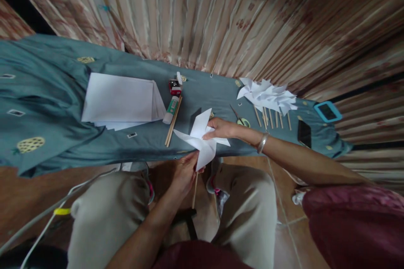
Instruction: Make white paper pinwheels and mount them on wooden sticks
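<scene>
A white paper pinwheel [206, 153] with folded blades is held over the near edge of the table, its thin wooden stick [195, 191] pointing down between my knees. My left hand [185, 172] is closed below the blades, around the upper part of the stick; some of its fingers are hidden behind the paper. From the right, my right hand [219, 129] reaches across the blades and pinches the pinwheel near its middle, with fingertips on the paper. A silver bracelet [263, 142] circles the right wrist.
On the teal cloth [205, 88] lie a stack of white paper [120, 98], a small red box [175, 86], a glue stick [171, 110] and two wooden sticks [174, 122]. Rightward are scissors [242, 122], several overlapping pinwheels [268, 96], a phone [304, 133] and a blue-framed device [328, 112].
</scene>
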Demonstrator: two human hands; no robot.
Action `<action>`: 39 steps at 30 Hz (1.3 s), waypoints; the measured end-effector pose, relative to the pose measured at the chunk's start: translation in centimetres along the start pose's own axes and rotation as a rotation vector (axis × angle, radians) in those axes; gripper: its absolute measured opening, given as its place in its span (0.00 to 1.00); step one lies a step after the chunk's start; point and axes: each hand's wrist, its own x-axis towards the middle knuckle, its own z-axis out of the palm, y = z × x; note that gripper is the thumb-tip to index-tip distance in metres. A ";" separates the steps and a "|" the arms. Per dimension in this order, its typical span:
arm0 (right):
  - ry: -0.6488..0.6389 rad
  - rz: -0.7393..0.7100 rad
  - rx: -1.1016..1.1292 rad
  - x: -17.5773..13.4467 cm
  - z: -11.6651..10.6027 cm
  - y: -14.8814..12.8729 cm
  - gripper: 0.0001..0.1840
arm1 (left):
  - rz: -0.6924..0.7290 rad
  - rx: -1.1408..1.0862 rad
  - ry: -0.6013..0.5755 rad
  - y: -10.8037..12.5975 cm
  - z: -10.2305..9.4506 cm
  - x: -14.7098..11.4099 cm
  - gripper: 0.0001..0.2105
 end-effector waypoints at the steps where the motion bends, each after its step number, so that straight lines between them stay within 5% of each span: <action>1: 0.009 -0.002 0.032 -0.1 -0.2 0.0 0.13 | -0.007 0.016 0.003 -0.1 -0.1 -0.1 0.18; 19: 0.129 -0.248 0.606 -2.5 -2.1 0.0 0.18 | 0.177 0.273 -0.044 0.9 1.3 -0.1 0.13; 29: 0.748 -0.431 0.850 -4.2 -1.2 2.0 0.22 | 0.358 0.353 -0.115 4.2 2.8 0.2 0.15; 39: 0.780 -0.417 0.978 -3.7 0.3 2.2 0.22 | 0.399 0.400 -0.193 6.7 6.0 1.2 0.16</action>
